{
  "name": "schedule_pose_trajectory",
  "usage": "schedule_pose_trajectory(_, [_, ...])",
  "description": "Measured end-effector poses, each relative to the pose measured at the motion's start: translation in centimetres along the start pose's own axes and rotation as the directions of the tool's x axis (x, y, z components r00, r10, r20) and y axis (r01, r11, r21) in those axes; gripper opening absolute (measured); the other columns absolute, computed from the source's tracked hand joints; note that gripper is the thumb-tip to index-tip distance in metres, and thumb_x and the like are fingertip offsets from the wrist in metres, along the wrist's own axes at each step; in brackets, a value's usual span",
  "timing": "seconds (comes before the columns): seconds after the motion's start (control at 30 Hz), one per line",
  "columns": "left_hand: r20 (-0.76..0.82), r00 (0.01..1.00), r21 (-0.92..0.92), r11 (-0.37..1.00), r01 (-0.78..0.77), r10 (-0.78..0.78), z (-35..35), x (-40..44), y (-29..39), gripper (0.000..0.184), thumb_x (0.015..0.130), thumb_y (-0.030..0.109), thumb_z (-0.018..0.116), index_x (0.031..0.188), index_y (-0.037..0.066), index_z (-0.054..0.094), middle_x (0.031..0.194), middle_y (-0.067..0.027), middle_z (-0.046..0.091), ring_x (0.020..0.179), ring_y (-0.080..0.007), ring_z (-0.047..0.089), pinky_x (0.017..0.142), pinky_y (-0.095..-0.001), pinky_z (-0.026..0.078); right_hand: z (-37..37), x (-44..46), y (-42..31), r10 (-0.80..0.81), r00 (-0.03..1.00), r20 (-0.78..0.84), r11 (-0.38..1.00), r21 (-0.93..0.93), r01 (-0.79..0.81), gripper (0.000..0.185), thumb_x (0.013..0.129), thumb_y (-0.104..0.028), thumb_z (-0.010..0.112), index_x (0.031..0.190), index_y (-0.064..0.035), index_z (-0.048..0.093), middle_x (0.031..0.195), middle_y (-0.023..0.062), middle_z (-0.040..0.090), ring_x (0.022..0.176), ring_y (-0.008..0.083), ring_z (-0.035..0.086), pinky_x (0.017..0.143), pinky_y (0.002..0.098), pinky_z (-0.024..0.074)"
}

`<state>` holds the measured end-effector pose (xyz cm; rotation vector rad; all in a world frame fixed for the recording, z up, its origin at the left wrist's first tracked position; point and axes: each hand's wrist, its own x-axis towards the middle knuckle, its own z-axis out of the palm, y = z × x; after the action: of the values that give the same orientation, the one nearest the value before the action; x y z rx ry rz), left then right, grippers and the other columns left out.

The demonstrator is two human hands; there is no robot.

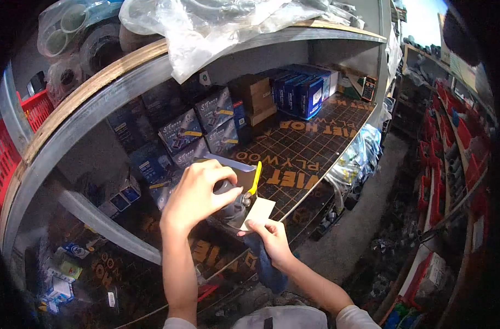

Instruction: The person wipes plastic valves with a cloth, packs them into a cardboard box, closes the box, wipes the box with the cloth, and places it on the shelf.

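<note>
An open box (241, 171) stands at the shelf's front edge, with a metal valve with a yellow handle (256, 178) at its mouth. My left hand (203, 192) is over the box, its fingers curled round a dark grey part that is mostly hidden. My right hand (269, 238) pinches a pale cardboard flap (260, 213) at the box's near side between thumb and fingers. A dark blue cloth (267, 268) hangs just below my right hand.
Stacked printed boxes (195, 129), brown cartons (252, 96) and blue boxes (298, 93) stand on the plywood shelf (293, 151). Plastic-wrapped pipes (69, 27) lie on the upper shelf. Red bins (472, 164) line the right side; a metal brace (107, 222) crosses the left.
</note>
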<state>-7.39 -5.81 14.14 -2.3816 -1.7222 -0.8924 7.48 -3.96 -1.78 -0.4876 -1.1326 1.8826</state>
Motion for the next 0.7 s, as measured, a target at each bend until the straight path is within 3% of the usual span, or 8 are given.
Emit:
schedule_pose_trajectory(0.17, [0.103, 0.99, -0.034, 0.995, 0.097, -0.093, 1.6, -0.7, -1.1, 0.021, 0.067, 0.018, 0.072, 0.079, 0.002, 0.065, 0.078, -0.0167, 0.061, 0.074, -0.0311, 0.061, 0.068, -0.0376, 0.047, 0.0, 0.1, -0.4, -0.052, 0.999, 0.015, 0.999, -0.014, 0.052, 0.022, 0.091, -0.014, 0.051, 0.093, 0.0043, 0.063, 0.084, 0.0109, 0.067, 0.077, 0.0138, 0.064, 0.074, 0.0247, 0.0486])
schedule_pose_trajectory(0.27, [0.19, 0.975, -0.045, 0.991, 0.127, -0.117, 2.7, -1.8, -2.3, 0.022, 0.068, 0.019, 0.073, 0.081, 0.003, 0.065, 0.081, -0.0152, 0.063, 0.079, -0.0308, 0.06, 0.075, -0.0368, 0.046, -0.6, 0.2, -0.1, -0.045, 0.998, 0.045, 0.998, -0.052, 0.048, 0.023, 0.091, -0.015, 0.052, 0.094, 0.0045, 0.063, 0.085, 0.0107, 0.067, 0.078, 0.014, 0.064, 0.075, 0.0249, 0.0484])
schedule_pose_trajectory(0.4, [0.177, 0.97, -0.067, 0.981, 0.184, -0.17, 3.1, -2.4, -2.8, 0.022, 0.067, 0.018, 0.073, 0.082, 0.004, 0.065, 0.081, -0.0144, 0.063, 0.084, -0.0309, 0.059, 0.08, -0.0367, 0.044, -0.6, 0.2, -0.6, 0.012, 0.999, 0.036, 1.0, 0.005, -0.012, 0.025, 0.092, -0.016, 0.051, 0.093, 0.0046, 0.064, 0.084, 0.0079, 0.067, 0.077, 0.0104, 0.06, 0.076, 0.0244, 0.0456])
schedule_pose_trajectory(0.47, [0.254, 0.947, -0.061, 0.973, 0.221, -0.199, 2.8, -2.3, -2.6, 0.027, 0.067, 0.018, 0.073, 0.09, 0.005, 0.065, 0.085, -0.0141, 0.063, 0.088, -0.0309, 0.057, 0.082, -0.0366, 0.043, -1.1, 0.5, -0.3, -0.024, 0.996, 0.082, 0.997, -0.068, 0.03, 0.023, 0.091, -0.015, 0.051, 0.096, 0.0041, 0.064, 0.087, 0.0112, 0.067, 0.079, 0.0137, 0.063, 0.077, 0.025, 0.0473])
schedule_pose_trajectory(0.67, [0.21, 0.975, -0.109, 0.989, 0.101, -0.076, 2.5, -3.3, -3.3, 0.036, 0.068, 0.015, 0.071, 0.1, 0.005, 0.06, 0.093, -0.0131, 0.061, 0.091, -0.0284, 0.056, 0.082, -0.0362, 0.043, -0.7, 0.1, -0.2, 0.04, 0.998, 0.056, 0.998, 0.041, -0.042, 0.023, 0.092, -0.017, 0.052, 0.1, 0.0021, 0.062, 0.091, 0.0132, 0.067, 0.083, 0.0134, 0.063, 0.078, 0.0253, 0.047])
schedule_pose_trajectory(0.7, [0.199, 0.97, -0.139, 0.976, 0.166, -0.137, 2.4, -3.1, -2.7, 0.031, 0.068, 0.013, 0.07, 0.096, 0.004, 0.06, 0.09, -0.0128, 0.062, 0.089, -0.027, 0.057, 0.081, -0.0356, 0.043, -0.3, -0.2, -0.1, 0.036, 0.998, 0.057, 0.998, 0.043, -0.039, 0.023, 0.092, -0.017, 0.052, 0.1, 0.0021, 0.062, 0.091, 0.0132, 0.067, 0.083, 0.0134, 0.063, 0.078, 0.0253, 0.047])
